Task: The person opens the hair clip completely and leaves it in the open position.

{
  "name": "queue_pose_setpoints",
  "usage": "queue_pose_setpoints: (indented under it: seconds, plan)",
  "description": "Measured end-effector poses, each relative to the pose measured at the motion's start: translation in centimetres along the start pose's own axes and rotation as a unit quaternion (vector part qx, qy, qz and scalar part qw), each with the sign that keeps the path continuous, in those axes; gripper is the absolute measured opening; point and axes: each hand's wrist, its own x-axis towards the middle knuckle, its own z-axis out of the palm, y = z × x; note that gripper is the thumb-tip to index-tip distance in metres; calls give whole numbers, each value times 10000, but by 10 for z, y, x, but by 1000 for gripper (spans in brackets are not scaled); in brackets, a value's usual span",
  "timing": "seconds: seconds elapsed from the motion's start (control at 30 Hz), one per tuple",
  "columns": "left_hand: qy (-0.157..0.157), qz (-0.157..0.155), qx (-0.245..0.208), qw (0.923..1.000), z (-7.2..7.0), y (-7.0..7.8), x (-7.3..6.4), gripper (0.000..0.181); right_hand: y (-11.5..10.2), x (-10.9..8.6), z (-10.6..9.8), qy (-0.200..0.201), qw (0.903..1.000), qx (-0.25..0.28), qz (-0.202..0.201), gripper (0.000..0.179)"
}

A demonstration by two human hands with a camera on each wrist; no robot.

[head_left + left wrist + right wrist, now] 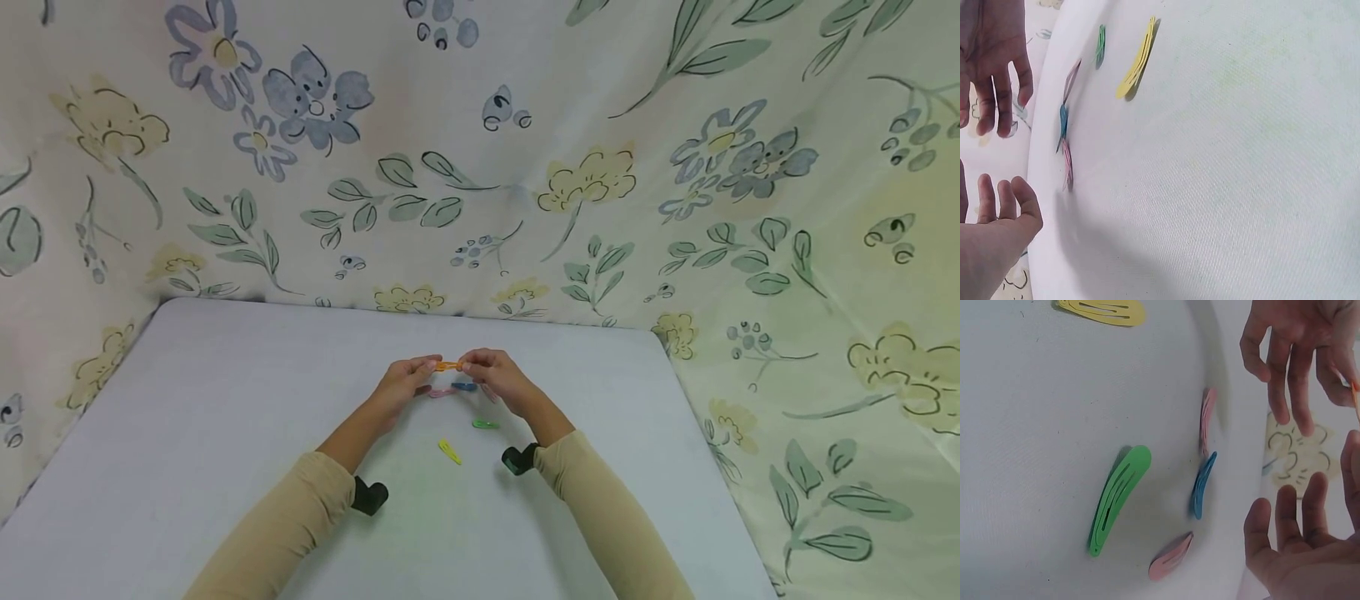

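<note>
Orange hair clip (449,366): held up off the worktop (225,433), toward its far side, between both hands. Whether it is snapped or sprung: cannot tell.

Left hand (403,387): thumb and forefinger closed on one end. Right hand (504,382): same pinch on the other end. Remaining fingers of both spread, loosely bent, holding nothing.

Risk 1 (judged): small, smooth clip, narrow grip; uneven pull or twist could make it slip or flick away.
Risk 2: if it snaps suddenly, a fingertip might be nipped.
Risk 3: if dropped, it could land among the blue clip (1204,487) and two pink clips, one (1207,419) near its upper end, the other (1171,557) below; a lowered hand might nudge these.

Green clip (1119,499) and yellow clip (1107,311) lie nearer the person; sleeves could brush them on retreat.
</note>
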Motion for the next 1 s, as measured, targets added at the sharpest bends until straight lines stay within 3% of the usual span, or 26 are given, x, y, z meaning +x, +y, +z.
queue_pose_setpoints:
  seconds: [0.23, 0.4, 0.53, 0.7, 1.0]
  plan:
    - [72, 86, -33, 9999, 0, 4, -2, 35, -1, 1, 1, -3, 9999, 111, -84, 20]
    - [360, 214, 405, 9983, -1, 3, -3, 34, 0, 2, 3, 198, 9998, 38, -49, 19]
    - [559, 441, 936, 9931, -4, 0, -1, 32, 2, 5, 6, 405, 9984, -356, -153, 18]
    - [689, 983, 1565, 9803, -7, -4, 2, 27, 6, 10, 9, 672, 9934, -829, -414, 14]
    - [809, 1760, 2632, 9451, -9, -11, 2, 18, 8, 14, 24, 1213, 9810, -1351, -678, 15]
